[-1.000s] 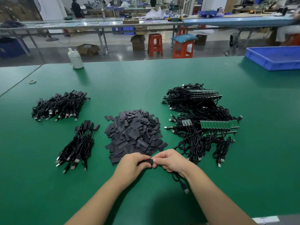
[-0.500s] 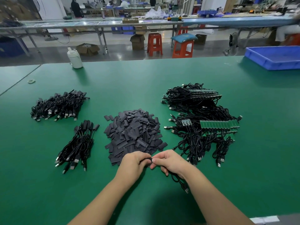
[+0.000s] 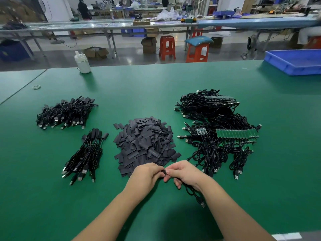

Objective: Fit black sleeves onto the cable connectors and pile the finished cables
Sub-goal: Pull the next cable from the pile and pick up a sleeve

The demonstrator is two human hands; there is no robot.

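My left hand and my right hand meet over the green table, just in front of a heap of flat black sleeves. Between the fingertips sits a small black sleeve, mostly hidden; my left hand pinches it. My right hand grips a black cable, whose USB plug trails down under the wrist. To the right lies a tangle of cables with green circuit boards. Two piles of sleeved cables lie at the left: a near one and a farther one.
A blue tray stands at the table's far right. A white bottle sits at the far edge, with a small ring to its left. Stools, boxes and work benches lie beyond the table.
The hands have stayed in place; less of the black sleeve shows between the fingertips than a second ago, and the cable's loop under my right wrist has shifted slightly.
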